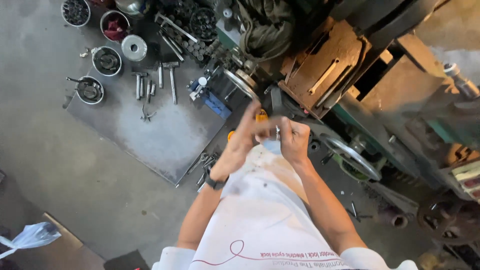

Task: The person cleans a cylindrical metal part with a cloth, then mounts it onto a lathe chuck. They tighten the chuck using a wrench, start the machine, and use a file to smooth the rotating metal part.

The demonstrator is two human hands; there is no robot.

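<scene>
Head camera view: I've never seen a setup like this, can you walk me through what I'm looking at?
This single picture comes from a camera worn on a person's head, looking straight down. The two bare arms are that person's own. The left hand, with a dark wristband, and the right hand meet in front of the body, fingers closed around a small metal piece too small to identify. Below lies a grey metal sheet on the floor, carrying steel bowls, T-shaped tools and loose bolts. To the right stands a worn machine with a handwheel.
</scene>
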